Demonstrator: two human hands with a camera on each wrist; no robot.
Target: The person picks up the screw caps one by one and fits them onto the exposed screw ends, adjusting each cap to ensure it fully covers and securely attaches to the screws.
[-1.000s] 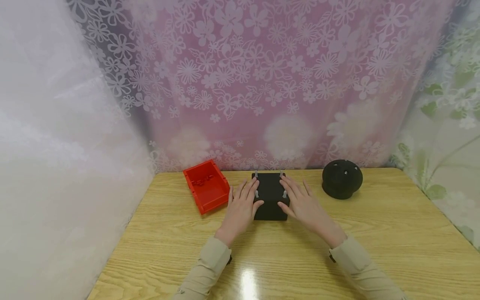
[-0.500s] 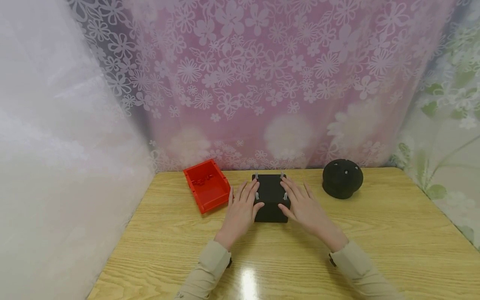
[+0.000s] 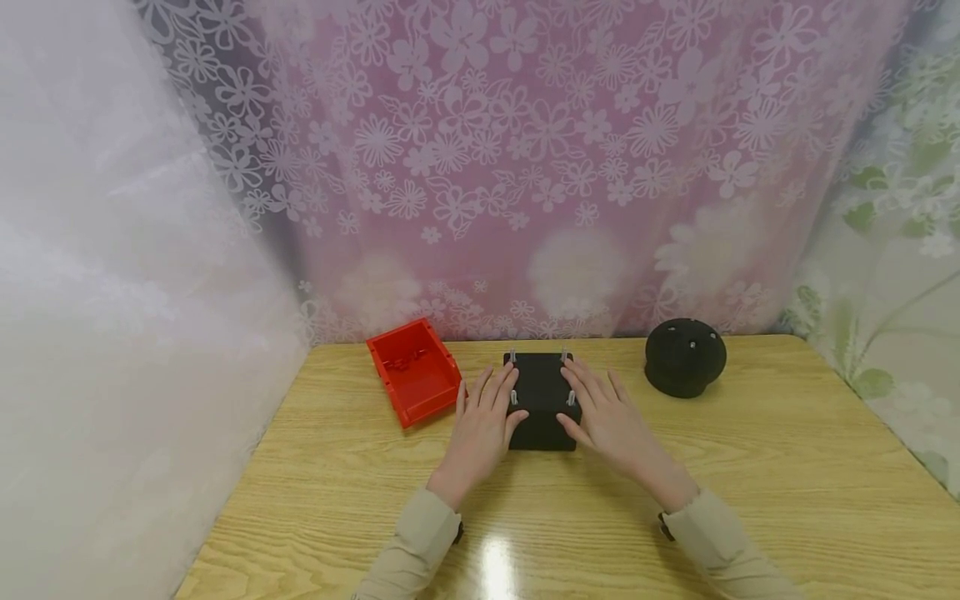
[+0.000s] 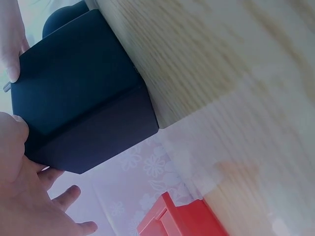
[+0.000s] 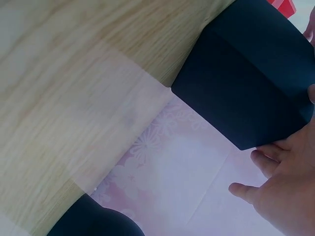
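A black box (image 3: 542,382) stands on the wooden table between my two hands, with small upright metal pins (image 3: 514,397) at its top corners. My left hand (image 3: 478,429) rests on its left side, fingers straight along the top edge and thumb at the near corner. On the opposite side my right hand (image 3: 617,427) lies likewise, fingers extended, thumb at the near top edge. The left wrist view shows the box (image 4: 78,78) with its plain side faces, the left thumb against it and the other fingers spread. From the right wrist the box (image 5: 241,73) meets that hand's fingers.
Left of the box is a red open bin (image 3: 427,392) holding small red pieces. A black rounded, mushroom-like object (image 3: 682,362) with small light spots on top stands at the back right. Behind the wooden table (image 3: 555,508) hangs a pink flowered curtain (image 3: 540,183).
The black box has slid slightly toward the person, both hands moving with it. The red bin and the black rounded object have stayed in place.
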